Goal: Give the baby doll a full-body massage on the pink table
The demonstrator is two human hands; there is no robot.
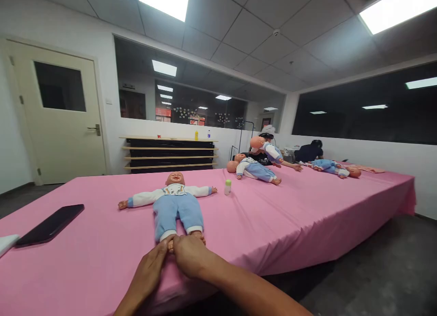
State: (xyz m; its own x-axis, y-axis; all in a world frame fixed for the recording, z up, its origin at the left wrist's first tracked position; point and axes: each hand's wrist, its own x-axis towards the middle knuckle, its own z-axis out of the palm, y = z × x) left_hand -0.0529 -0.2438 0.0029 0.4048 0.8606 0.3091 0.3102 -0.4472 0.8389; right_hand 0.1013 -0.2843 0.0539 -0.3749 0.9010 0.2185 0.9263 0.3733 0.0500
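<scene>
A baby doll (178,212) in a white top and blue trousers lies on its back on the pink-covered table (252,220), arms spread, head away from me. Its foot on the left side of the view (170,246) is between my hands. My left hand (152,267) holds that foot from the left, with the fingers pointing forward. From the right, my right hand (190,256) curls over the same foot, its fingertips mostly hidden. The doll's other foot (198,236) shows just beyond my right knuckles. Near the doll's outstretched hand stands a small bottle with a green cap (227,187).
A black phone (51,224) and a white item (7,244) lie at the left. Further dolls (257,170) lie across the table, and one doll (268,150) is held up by a person. Another person (310,151) sits behind. Low shelves (170,153) line the wall.
</scene>
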